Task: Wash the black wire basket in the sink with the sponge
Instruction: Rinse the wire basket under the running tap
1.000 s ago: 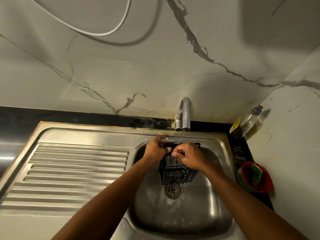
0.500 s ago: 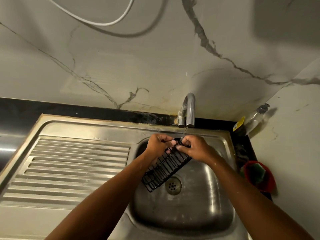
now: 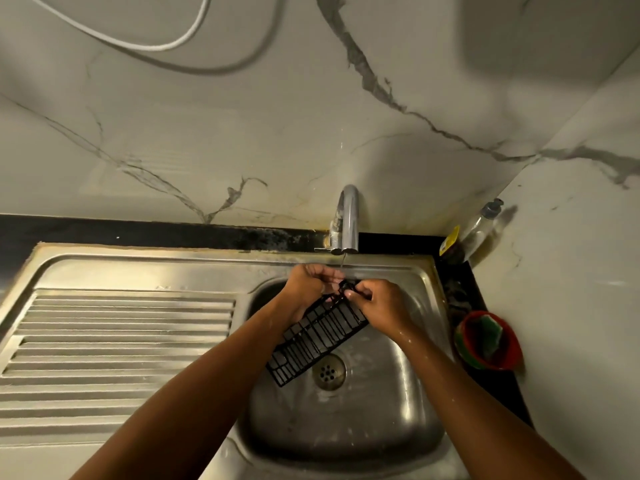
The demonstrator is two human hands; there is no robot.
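Under the tap [image 3: 348,216], at the far side of the sink [image 3: 346,438], both hands hold the black wire basket [image 3: 318,337] by its upper end. The left hand [image 3: 308,289] has its fingers curled about the top wires. The right hand [image 3: 381,306] pinches the same end between thumb and fingertips. A thin thread of water [image 3: 343,261] falls from the spout onto that gripped end.

The basket's long axis runs on a diagonal, from the hands down and to the left. Its free end hangs just beside the drain [image 3: 328,371] on that drain's left. Whether the free end touches the basin floor cannot be told from this angle; it appears to hang clear.

Neither hand holds the sponge [image 3: 488,332]. It lies in a red bowl [image 3: 512,355] on the dark counter to the right of the sink, well apart from the basket. The right hand is the nearer of the two. In my judgement the scrubbing step calls for that hand to let go and reach over the right rim, leaving the left hand alone to carry the basket. Nothing stands between hand and bowl apart from the rim itself.

A soap bottle [image 3: 481,226] leans in the corner behind the bowl. The ribbed draining board [image 3: 121,341] lies to the left. One-handed, the long basket may swing or slip, since it is wet and held only at its end.
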